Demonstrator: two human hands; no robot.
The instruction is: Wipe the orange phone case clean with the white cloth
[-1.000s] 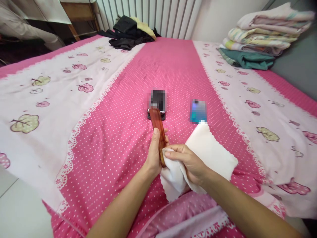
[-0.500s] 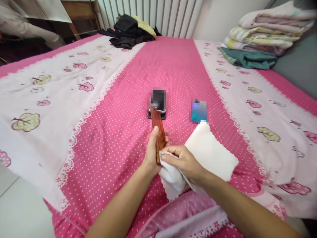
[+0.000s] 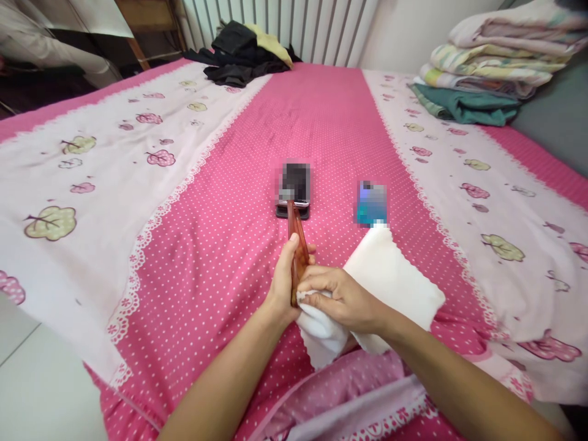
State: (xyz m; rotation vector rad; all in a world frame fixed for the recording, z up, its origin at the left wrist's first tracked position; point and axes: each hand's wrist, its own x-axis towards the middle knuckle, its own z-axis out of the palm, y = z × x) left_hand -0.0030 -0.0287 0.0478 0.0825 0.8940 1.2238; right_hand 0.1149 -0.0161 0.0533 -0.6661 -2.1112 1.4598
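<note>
Amber-brown and slim, the glossy object [image 3: 301, 250] is clamped in the left hand [image 3: 283, 278] over the bed [image 3: 215, 245]; the right hand [image 3: 346, 300] (fingers together) pinches white cloth [image 3: 324, 324] at its near end.

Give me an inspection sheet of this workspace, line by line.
Surface: wrinkled pink-and-white patterned bedcover.
Job's things: slim reddish-brown item; white cloth with wavy edges.
Clutter: blurred dark object beyond the item; blurred blue object to its right; heap of dark clothes, far left; folded fabric stack, far right.
Hands: left hand grips the item; right hand bunches the cloth at its near end.
Cables: nothing seen clearly.
Surroundings: radiator, wooden furniture, tiled floor.
</note>
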